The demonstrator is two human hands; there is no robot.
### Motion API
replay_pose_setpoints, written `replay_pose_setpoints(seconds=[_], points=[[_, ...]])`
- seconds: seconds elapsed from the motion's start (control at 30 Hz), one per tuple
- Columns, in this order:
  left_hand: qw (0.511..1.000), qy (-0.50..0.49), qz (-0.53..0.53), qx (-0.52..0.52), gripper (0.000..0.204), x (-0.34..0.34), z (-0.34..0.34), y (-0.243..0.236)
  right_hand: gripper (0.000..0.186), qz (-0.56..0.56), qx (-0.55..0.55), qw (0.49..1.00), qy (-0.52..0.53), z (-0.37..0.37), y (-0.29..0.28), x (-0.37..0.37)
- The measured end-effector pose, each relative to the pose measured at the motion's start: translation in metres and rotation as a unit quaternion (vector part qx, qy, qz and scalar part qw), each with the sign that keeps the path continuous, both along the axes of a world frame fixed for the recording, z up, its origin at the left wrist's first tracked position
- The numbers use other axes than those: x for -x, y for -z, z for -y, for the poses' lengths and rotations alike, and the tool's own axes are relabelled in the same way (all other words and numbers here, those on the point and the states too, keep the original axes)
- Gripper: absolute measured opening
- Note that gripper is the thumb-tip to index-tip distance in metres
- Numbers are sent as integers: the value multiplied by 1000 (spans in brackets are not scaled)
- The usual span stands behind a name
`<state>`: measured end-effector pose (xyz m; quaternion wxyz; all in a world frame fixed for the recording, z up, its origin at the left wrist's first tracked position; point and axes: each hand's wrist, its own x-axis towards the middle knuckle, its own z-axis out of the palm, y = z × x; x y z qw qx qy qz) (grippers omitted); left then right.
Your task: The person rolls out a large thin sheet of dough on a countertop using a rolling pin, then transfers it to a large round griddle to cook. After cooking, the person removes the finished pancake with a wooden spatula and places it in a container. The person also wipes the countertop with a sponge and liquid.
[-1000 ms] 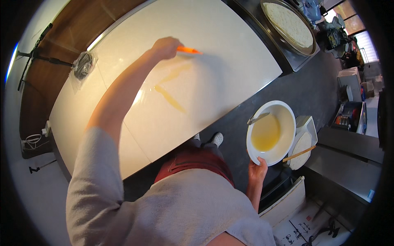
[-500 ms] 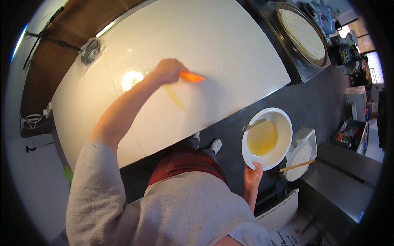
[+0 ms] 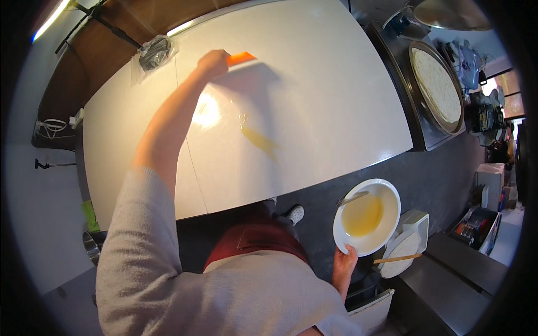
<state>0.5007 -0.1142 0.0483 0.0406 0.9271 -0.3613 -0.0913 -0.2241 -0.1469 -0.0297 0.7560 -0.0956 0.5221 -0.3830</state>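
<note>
My left hand point(image 3: 213, 63) is closed round a flat orange scraper point(image 3: 242, 57), held over the far part of the white table point(image 3: 336, 120). A patch of yellow liquid point(image 3: 259, 141) lies on the tabletop, nearer to me than the scraper, with a few clear drops beside it. Low on the right, my right hand point(image 3: 343, 265) grips the near rim of a white bowl point(image 3: 339, 222), its thumb over the edge. Yellow liquid point(image 3: 367, 217) lies in the tilted bowl. A metal utensil point(image 3: 353, 198), its kind unclear, leans across the bowl's far left rim.
A round pan point(image 3: 460, 115) with pale flat dough point(image 3: 434, 84) stands on a metal counter at the right. Beside the bowl are a white bin point(image 3: 420, 227) and a wooden stick point(image 3: 398, 258) on a pale round thing. A bagged dark item point(image 3: 154, 53) lies at the table's far left.
My left hand and the scraper have moved away from me and leftward, past the yellow patch. My right hand still holds the bowl. The whole view has shifted slightly.
</note>
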Motion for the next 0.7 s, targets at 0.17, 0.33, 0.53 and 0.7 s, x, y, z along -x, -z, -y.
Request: replay_pose_setpoints(seconds=[0.17,0.33,0.53,0.7], points=[[999,-21,8,-46,30,-40,0,20,52,-26,-25,999,0,-3,3,5],[996,48,-4,-69,26,26,-22,18,48,0,-53,998,-29,0,21,19],[995,61,-42,-70,34,164,-56,-3,48,34,-52,996,-57,19,50,36],[990,18,-106,-94,38,254,-60,-16,49,44,-51,994,-81,27,57,44]])
